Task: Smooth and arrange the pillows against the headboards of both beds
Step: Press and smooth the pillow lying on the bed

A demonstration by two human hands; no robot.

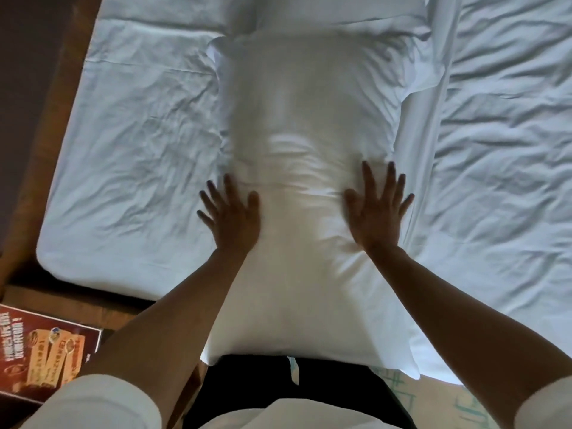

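Both hands lay flat, fingers spread, grasping nothing: left hand (pixel 230 216) and right hand (pixel 376 212) pressed on the pillow (pixel 305 125), which lay lengthwise mid-bed on the sheet (pixel 133 168). A 2nd pillow (pixel 325 10) was cut off at the bed's far edge. Motion blur obscured the pillow's creases.

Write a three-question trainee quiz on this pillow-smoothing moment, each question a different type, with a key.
1. True or false: both hands lie flat, fingers spread, on the pillow.
2. Which hand is nearer the red printed card? A) left hand B) right hand
3. Fill in: the sheet beside the pillow looks ____.

Key: 1 true; 2 A; 3 wrinkled.
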